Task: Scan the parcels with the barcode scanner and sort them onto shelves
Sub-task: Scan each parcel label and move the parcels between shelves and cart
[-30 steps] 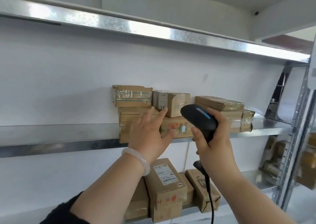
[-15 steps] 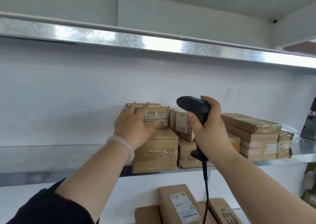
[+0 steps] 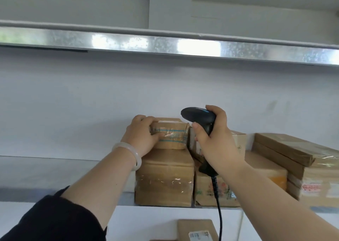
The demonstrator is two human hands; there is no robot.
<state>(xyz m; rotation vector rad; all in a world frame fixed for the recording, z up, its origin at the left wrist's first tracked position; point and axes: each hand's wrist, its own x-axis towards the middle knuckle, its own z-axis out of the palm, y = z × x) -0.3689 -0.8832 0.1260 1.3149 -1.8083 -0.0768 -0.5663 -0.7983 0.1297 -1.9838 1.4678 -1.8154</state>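
White wall, metal shelf (image 3: 55, 176) up in front of me. The small taped parcel (image 3: 172, 136) sits on it, on top of a bigger box (image 3: 165, 178). My left hand (image 3: 141, 136) reaches up, fingers (image 3: 146, 120) curled over the parcel's top edge, thumb on the front. My right hand (image 3: 214, 145) is wrapped round the scanner (image 3: 200, 117), nose pointing left over the parcel. I reckon this is the shelving step - next is letting go gently so the stack doesn't shift.

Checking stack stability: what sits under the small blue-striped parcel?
A larger taped cardboard box on the metal shelf. The left hand gripping the blue-striped parcel hides their contact's left end.
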